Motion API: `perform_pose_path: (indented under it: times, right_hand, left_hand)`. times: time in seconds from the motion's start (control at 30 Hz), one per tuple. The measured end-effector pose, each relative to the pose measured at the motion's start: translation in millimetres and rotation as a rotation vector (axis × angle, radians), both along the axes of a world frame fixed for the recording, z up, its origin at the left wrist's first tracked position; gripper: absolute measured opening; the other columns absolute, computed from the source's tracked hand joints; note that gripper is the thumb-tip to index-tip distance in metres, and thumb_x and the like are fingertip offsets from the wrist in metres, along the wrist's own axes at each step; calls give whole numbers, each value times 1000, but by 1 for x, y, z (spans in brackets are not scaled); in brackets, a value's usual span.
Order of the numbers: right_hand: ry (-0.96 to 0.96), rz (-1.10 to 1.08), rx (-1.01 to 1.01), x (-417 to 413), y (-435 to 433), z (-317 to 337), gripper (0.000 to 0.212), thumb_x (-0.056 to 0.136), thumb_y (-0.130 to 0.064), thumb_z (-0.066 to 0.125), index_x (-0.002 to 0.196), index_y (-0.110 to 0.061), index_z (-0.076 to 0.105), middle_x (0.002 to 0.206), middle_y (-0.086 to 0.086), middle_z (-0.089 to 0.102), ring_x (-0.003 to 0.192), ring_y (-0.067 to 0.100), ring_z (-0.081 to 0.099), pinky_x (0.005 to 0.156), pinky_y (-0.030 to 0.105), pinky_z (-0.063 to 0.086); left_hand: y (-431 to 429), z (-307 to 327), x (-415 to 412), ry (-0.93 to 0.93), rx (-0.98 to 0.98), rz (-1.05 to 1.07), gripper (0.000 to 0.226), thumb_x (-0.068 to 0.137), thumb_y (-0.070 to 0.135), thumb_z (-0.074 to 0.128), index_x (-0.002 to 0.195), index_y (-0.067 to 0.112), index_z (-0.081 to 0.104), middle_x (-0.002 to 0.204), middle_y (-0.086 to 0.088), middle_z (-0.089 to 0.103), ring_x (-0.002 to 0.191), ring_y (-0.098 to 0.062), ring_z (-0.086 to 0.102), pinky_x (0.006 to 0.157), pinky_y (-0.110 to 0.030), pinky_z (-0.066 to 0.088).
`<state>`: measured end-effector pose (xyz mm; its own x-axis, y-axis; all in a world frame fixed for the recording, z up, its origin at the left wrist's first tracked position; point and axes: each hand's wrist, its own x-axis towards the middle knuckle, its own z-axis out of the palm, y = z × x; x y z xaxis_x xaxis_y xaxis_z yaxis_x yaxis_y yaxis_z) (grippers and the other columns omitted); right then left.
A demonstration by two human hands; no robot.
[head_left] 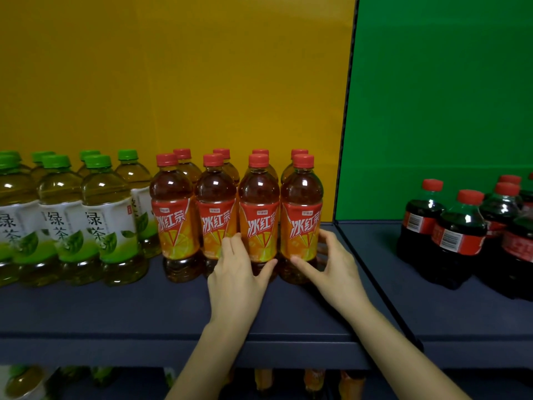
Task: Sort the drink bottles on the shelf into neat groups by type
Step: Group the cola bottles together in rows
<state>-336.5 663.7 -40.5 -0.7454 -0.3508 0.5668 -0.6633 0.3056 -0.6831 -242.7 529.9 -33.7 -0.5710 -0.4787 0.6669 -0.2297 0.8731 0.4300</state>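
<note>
The dark blue shelf (115, 310) has a bare strip in front, low in the frame. Mid-frame, the left hand (239, 272) curls round the third red-capped brown tea bottle (258, 215). The right hand (331, 264) curls round the fourth red-capped brown tea bottle (301, 215) — just beside the thin black divider (346, 111).

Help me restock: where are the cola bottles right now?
In the head view, the cola bottles stand at the far right, in front of the green panel, across the divider from the red tea bottles.
</note>
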Motion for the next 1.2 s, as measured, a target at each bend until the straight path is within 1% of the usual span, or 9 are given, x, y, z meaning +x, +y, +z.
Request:
perform_pose_path:
  times: [0.1,0.33,0.53,0.67,0.8,0.9,1.03,1.1,1.2]
  right_hand:
    - [-7,-11,16,2,0,1,68,72,-47,71,130,-25,41,124,-10,56,111,5,54,92,29,49]
    - [-146,96,-73,12,17,10,40,89,-25,59,128,-20,50,126,-6,55,109,-3,49,74,-6,35]
    - [-12,-33,-127,22,77,24,22,87,-9,60,105,-21,62,107,-10,64,100,-4,57,80,5,43]
    - [86,-209,-247,16,135,35,25,86,0,57,93,-24,60,98,-6,64,91,-3,58,77,5,43]
    - [61,-335,-280,-5,183,33,34,87,2,54,111,-21,50,114,0,54,102,3,54,93,16,43]
    - [-47,-256,-165,-27,204,26,57,85,-1,60,134,-16,35,132,-2,43,121,11,44,106,29,35]
    - [-232,-31,-43,-55,215,23,81,81,-3,66,145,-15,17,136,-10,34,126,3,34,106,21,28]
    - [-282,44,1,-68,218,21,82,80,-5,69,143,-20,19,136,-11,39,122,-2,40,107,21,29]
    - [-293,60,14,-79,219,19,74,79,-13,71,138,-22,27,134,-8,45,116,-6,44,103,16,32]
  left_hand:
    - [0,-1,3,-3,-10,10,70,81,51,61,131,7,42,117,-5,53,101,-23,62,68,-30,51]
    - [-1,-6,17,201,-124,-113,21,84,25,65,98,10,58,83,1,59,75,-16,61,54,-19,37]
    - [38,6,13,293,-278,-501,10,87,18,52,88,12,60,79,3,56,76,-9,48,67,-20,38]
    - [80,12,-8,208,-163,-746,11,88,22,50,90,14,59,83,7,54,80,-5,49,69,-16,39]
    - [116,8,-43,54,-42,-849,16,90,27,51,103,19,53,93,12,47,89,-1,46,77,-15,37]
    - [136,11,-80,-57,94,-860,27,91,23,55,116,17,46,105,11,43,97,-4,44,82,-13,33]
    - [161,26,-130,-142,272,-785,45,93,27,52,131,11,37,132,-2,42,116,-13,44,98,-23,36]
    - [172,34,-152,-142,358,-739,49,95,31,47,136,9,33,140,-5,39,125,-17,41,104,-31,35]
    - [186,41,-177,-109,559,-752,42,96,31,44,133,12,37,135,-5,46,120,-15,45,92,-25,35]
